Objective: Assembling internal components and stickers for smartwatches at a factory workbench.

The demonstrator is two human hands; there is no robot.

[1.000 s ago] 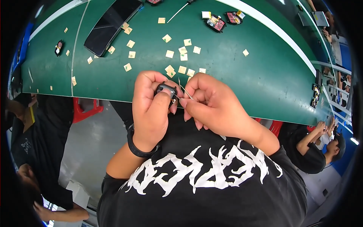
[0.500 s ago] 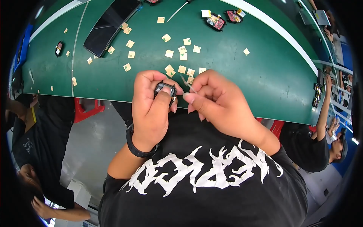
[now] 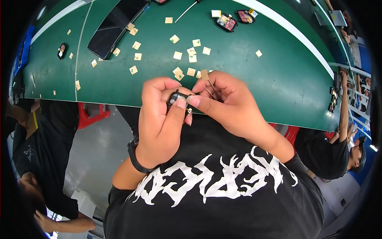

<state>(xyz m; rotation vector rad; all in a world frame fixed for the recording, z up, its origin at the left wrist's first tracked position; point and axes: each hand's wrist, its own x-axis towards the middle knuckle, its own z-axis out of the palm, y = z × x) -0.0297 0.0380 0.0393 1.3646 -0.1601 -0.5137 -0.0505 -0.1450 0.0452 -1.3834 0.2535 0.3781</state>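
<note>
My left hand [image 3: 159, 119] grips a small black device housing [image 3: 174, 98] with a grey part inside, its thumb pressed across the face. Close by on the right, my right hand [image 3: 229, 103] is closed around thin metal tweezers [image 3: 213, 88] that point up and away from me. A tan square piece [image 3: 205, 74] shows at the tweezers' tips. My right thumb and fingertips come up against the housing's right edge. Part of the housing is hidden under both thumbs. Several pale square stickers [image 3: 178, 55] lie scattered beyond my hands on the green table [image 3: 230, 85].
A large black phone-like slab [image 3: 115, 30] lies at the back left, a screwdriver [image 3: 186, 11] at the back. Two opened devices [image 3: 227, 22] with red boards sit at the back right, another device [image 3: 62, 51] far left. Co-workers sit left and right; red stools [image 3: 93, 115] stand beneath.
My left hand has shifted slightly right with the housing. My right thumb now meets its edge. The tweezers have swung back into my right hand, tips upward, with a tan square there.
</note>
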